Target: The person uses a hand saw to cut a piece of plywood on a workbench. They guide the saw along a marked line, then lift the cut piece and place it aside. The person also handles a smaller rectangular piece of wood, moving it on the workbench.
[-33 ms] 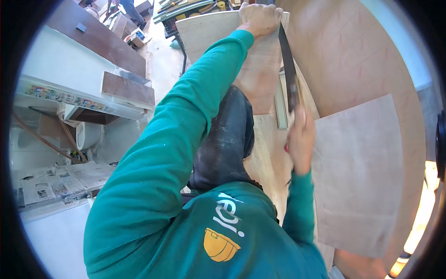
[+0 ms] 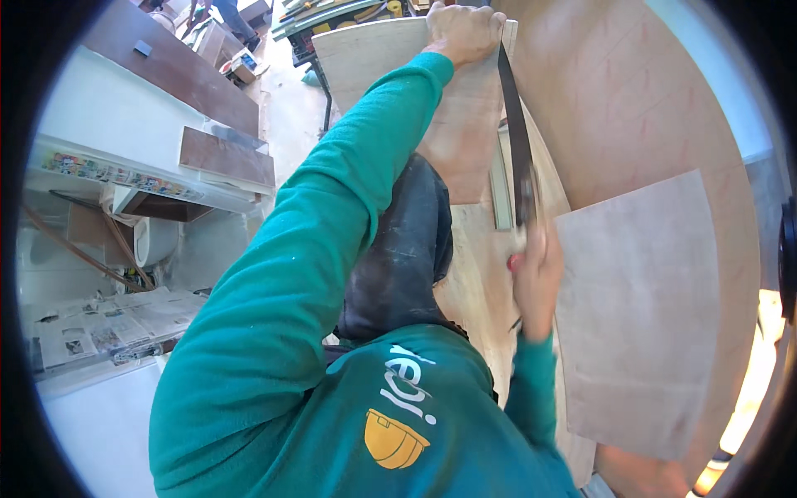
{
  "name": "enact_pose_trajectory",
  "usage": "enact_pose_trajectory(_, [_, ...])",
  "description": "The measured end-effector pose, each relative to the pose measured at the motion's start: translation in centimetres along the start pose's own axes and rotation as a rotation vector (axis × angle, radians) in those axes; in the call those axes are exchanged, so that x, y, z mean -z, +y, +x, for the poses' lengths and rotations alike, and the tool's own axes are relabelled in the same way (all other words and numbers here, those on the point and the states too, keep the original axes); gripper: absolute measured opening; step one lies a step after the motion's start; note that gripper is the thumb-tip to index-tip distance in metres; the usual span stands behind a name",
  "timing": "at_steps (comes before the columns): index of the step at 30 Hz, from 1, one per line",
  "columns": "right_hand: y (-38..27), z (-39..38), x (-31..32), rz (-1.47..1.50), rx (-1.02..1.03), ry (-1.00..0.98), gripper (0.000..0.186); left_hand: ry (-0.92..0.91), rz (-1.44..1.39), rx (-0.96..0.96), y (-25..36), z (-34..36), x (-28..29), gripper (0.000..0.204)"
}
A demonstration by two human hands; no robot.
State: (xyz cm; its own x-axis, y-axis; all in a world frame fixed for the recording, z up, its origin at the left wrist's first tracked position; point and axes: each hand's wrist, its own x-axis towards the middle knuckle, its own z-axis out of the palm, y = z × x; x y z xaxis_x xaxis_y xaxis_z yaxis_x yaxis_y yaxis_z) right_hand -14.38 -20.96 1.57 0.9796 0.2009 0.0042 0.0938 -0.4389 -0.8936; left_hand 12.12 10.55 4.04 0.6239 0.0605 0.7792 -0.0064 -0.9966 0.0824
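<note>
An upright plywood board (image 2: 473, 124) with a pale cut edge stands in front of me at the top middle. Over its top edge, near the right corner, my left hand (image 2: 466, 35) is closed and grips it. My right hand (image 2: 540, 278) is wrapped round the handle of a handsaw (image 2: 516, 124), low and to the right. The saw's long dark blade runs up along the board's right side, its far end close beside my left hand. Motion blurs the handle end, and my fingers mostly hide the handle. Whether the teeth are in the wood I cannot tell.
My bent knee (image 2: 407, 241) in dark trousers is against or just before the board. Another thin wood sheet (image 2: 643, 307) leans at right on a large brown panel (image 2: 614, 100). Far left are newspaper sheets (image 2: 100, 324); a workbench (image 2: 332, 21) and a person's legs (image 2: 235, 18) are beyond.
My right hand has drawn the saw back toward my body, down in the picture. My left hand and the board stay in place.
</note>
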Motion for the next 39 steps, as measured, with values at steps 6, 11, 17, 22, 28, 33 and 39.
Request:
enact_pose_trajectory(6, [0.4,-10.7,4.1,0.074,-0.052,-0.012,0.052,0.047,0.016,-0.090,0.0,0.2,0.0,0.033])
enact_pose_trajectory(11, [-0.8,6.9,-3.1,0.028,0.151,0.081,0.045,-0.125,0.046,-0.069,2.5,0.8,3.4,0.034])
enact_pose_trajectory(17, [-2.3,4.4,-1.4,0.061,0.183,0.074,0.044,-0.253,0.153,-0.126,1.4,1.1,3.3,0.031])
enact_pose_trajectory(22, [0.1,-12.5,4.3,-0.012,-0.163,-0.033,0.048,-0.193,0.070,-0.072,0.8,0.6,1.6,0.030])
enact_pose_trajectory(28, [1.5,-1.4,-1.8,0.046,0.042,0.048,0.045,-0.212,0.098,-0.092,0.7,0.3,3.2,0.035])
enact_pose_trajectory(33, [-2.3,8.7,-4.3,0.126,0.174,0.099,0.044,-0.423,-0.022,-0.030,1.0,1.6,3.7,0.040])
enact_pose_trajectory(39, [-3.9,11.2,-3.0,0.040,0.240,0.059,0.047,-0.641,-0.051,0.113,2.1,5.9,3.7,0.064])
